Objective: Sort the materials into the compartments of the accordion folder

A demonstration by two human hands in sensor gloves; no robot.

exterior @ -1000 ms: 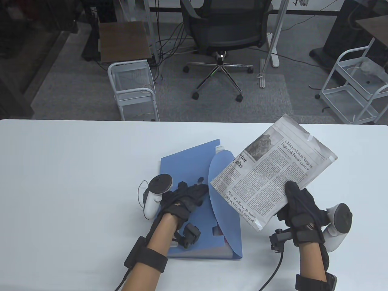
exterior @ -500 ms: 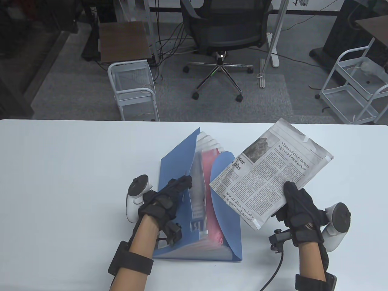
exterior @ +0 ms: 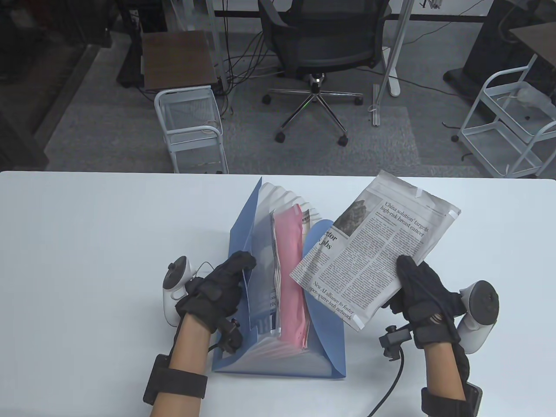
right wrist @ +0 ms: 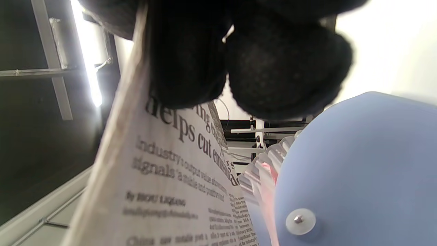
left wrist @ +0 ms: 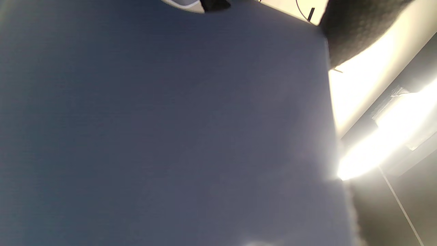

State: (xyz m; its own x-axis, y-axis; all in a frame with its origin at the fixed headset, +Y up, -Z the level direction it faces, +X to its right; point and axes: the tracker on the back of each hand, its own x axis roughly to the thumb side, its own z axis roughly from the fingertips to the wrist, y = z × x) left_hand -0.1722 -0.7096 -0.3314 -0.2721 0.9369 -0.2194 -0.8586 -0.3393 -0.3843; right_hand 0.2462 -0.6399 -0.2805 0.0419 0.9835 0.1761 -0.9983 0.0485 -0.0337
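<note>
the left hand (exterior: 215,289) has pulled the blue accordion folder (exterior: 243,243) wider open, exposing pockets beside its pink sheets (exterior: 290,269), while the right hand (exterior: 423,289) grips the newspaper (exterior: 373,256), ready to file.

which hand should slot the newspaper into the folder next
Right. The right hand already grips the folded newspaper beside the open blue accordion folder, while the left hand is busy holding the front cover back.

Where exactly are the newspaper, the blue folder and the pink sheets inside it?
newspaper (exterior: 378,252): table view, middle of the printed page.
blue folder (exterior: 326,334): table view, its open front flap.
pink sheets (exterior: 290,269): table view, the pink face standing among the folder's pockets.
</note>
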